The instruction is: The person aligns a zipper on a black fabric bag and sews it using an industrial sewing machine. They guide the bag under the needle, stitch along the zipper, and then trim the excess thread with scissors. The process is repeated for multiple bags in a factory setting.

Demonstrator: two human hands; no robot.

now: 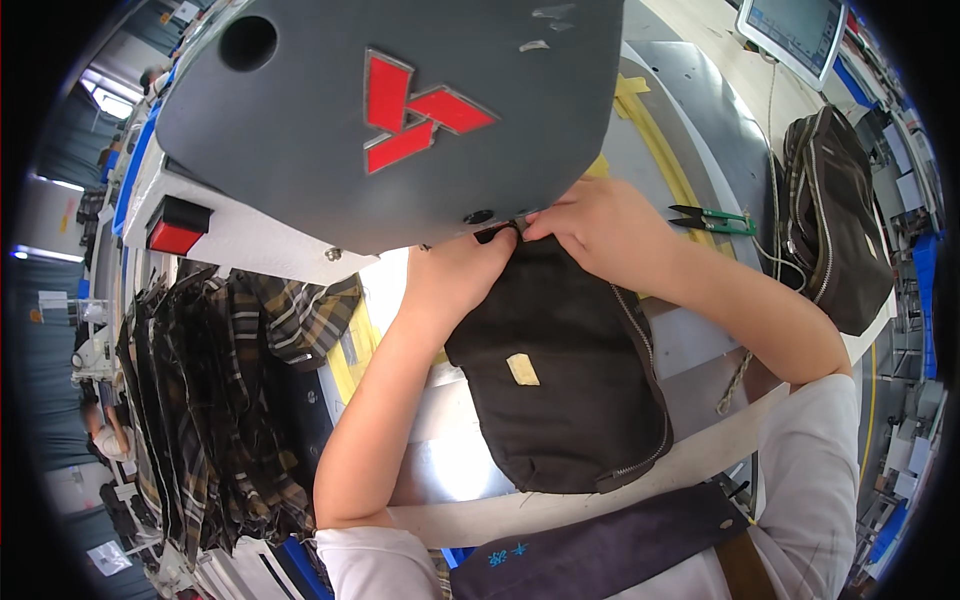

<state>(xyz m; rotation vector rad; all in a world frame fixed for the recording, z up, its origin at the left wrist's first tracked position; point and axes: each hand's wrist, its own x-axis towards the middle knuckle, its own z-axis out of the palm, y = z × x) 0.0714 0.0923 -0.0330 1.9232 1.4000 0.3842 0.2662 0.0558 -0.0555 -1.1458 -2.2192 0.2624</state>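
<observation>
A dark brown fabric pouch (555,330) lies in front of me, with a metal zipper (645,350) curving down its right side and a small pale yellow tag on its face. Its far edge runs up to the underside of a large grey sewing machine head (290,120). My left hand (455,272) grips the left of that edge, thumb on top and the other fingers mostly hidden. From the other side my right hand (610,225) pinches the same edge between thumb and fingertips. The machine head hides the needle area just beyond both hands.
Plaid and dark fabric pieces (215,400) hang in a stack at left. Green-handled thread snips (715,220) lie beyond my right forearm. Farther right sits another dark zippered pouch (835,220), below a tablet-like screen (795,35). Yellow tape (655,130) marks the machine bed.
</observation>
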